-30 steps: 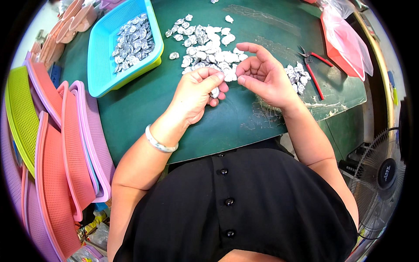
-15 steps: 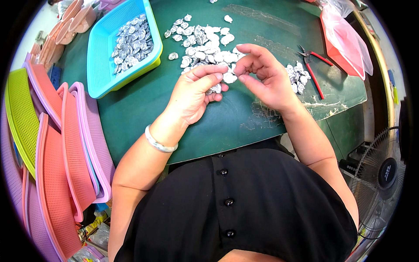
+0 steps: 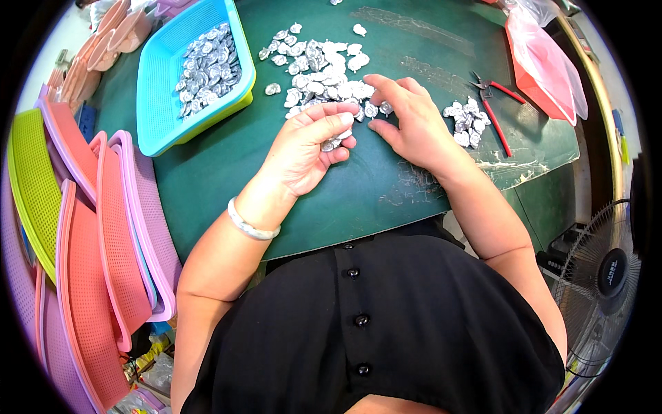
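From the head view, clasps silvery pieces [image 3: 332,145] in the curled left hand [image 3: 309,146], just before twelve o'clock. Holds the right hand [image 3: 414,127] loosely splayed past one, beside a silvery pile [image 3: 334,65] at twelve. Has red-handled pliers [image 3: 487,91] at two, a blue basket [image 3: 157,90] before eleven.

Silver pieces [image 3: 329,145] in the left hand [image 3: 296,148] are partly covered by its fingers, so their number cannot be told. The right hand [image 3: 417,127] hides some of the lower right of the pile [image 3: 314,88]; whether its fingertips touch a piece is unclear. Designs on the pieces are too small to read. At upper left, the blue basket [image 3: 153,90] runs off the top edge, and the green basket [image 3: 227,115] beneath it shows only as a strip. At left, stacked baskets [image 3: 86,276] overlap and vanish into the dark rim, which also crops the fan [image 3: 586,283] at right. The shirt [image 3: 296,331] leaves the bottom edge.
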A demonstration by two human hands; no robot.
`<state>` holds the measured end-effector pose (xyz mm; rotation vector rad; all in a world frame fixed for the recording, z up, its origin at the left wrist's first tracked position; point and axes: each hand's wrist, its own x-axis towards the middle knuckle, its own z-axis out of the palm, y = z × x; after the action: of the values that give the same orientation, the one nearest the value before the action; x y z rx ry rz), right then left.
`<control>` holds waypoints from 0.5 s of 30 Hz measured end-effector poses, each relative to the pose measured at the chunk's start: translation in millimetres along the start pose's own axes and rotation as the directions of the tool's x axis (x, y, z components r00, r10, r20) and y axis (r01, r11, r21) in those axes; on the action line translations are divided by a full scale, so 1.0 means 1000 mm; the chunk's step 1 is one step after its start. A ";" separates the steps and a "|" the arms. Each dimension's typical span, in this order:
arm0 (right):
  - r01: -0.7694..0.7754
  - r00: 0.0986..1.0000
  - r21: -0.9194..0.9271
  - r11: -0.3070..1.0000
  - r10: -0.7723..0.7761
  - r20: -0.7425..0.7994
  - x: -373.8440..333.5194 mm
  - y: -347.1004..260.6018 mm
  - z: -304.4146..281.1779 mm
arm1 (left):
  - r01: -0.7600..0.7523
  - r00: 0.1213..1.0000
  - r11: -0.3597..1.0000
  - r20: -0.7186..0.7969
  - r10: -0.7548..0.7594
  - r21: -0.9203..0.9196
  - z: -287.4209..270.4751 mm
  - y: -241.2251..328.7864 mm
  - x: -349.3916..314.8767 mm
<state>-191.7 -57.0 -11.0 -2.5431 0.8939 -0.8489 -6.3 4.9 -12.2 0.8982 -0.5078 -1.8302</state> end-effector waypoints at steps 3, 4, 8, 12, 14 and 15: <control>-0.013 1.000 -0.029 0.999 0.013 0.017 0.002 -0.002 0.001 | -0.004 1.000 0.999 -0.026 0.006 0.053 0.002 0.002 -0.001; -0.005 1.000 -0.042 0.999 0.006 0.007 0.002 -0.002 0.001 | 0.003 0.999 0.999 -0.048 0.000 0.053 0.006 0.004 -0.002; -0.079 0.993 0.045 0.996 0.083 -0.087 0.001 -0.001 0.001 | 0.017 0.998 0.997 -0.063 -0.012 0.075 0.005 0.002 -0.002; -0.352 0.914 0.559 0.751 0.404 0.033 0.000 0.002 -0.002 | 0.011 0.994 0.985 -0.109 0.008 0.170 0.009 -0.001 -0.003; -0.410 0.878 0.694 0.591 0.461 0.126 0.001 0.001 -0.004 | 0.003 0.989 0.978 -0.144 0.028 0.208 0.012 -0.003 -0.003; -0.408 0.877 0.722 0.559 0.460 0.140 0.002 -0.002 -0.005 | 0.010 0.992 0.980 -0.128 0.016 0.198 0.010 -0.003 -0.003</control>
<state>-193.1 -57.4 -5.5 -1.4979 0.8976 -0.8895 -15.4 8.1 -6.7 1.1424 -0.6172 -1.7260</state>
